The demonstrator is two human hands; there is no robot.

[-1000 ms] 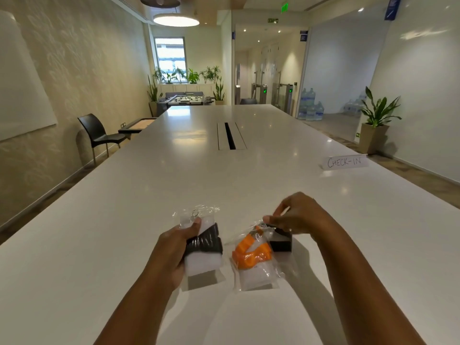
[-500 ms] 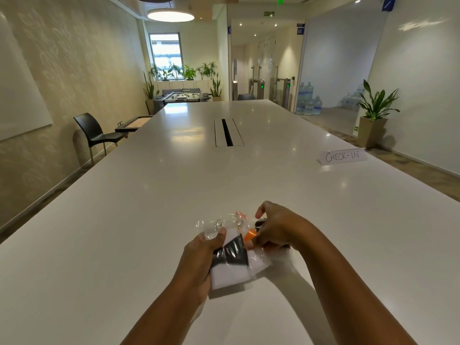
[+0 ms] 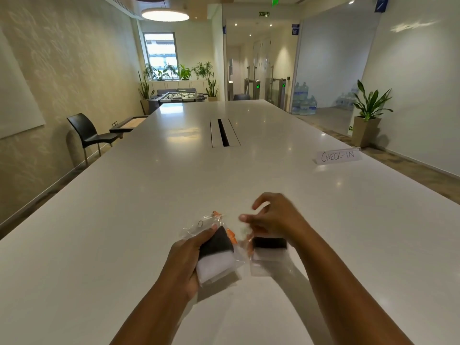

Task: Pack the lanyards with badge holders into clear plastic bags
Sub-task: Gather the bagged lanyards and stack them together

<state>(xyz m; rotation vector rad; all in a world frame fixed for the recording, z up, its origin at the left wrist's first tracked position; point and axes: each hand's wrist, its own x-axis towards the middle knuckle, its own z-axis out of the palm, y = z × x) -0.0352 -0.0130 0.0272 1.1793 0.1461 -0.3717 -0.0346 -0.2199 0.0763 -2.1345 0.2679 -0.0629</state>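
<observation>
Bagged lanyards [image 3: 216, 247] | left hand [image 3: 189, 252] grips them | right hand [image 3: 273, 220] drawn apart since, blurred, grip unclear | another bag [image 3: 270, 256] uncovered beneath

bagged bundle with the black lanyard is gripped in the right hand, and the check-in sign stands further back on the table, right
Wrong hand: the head view shows the bagged bundle gripped in the left hand, not the right hand. The CHECK-IN sign does stand further back on the table.
</observation>
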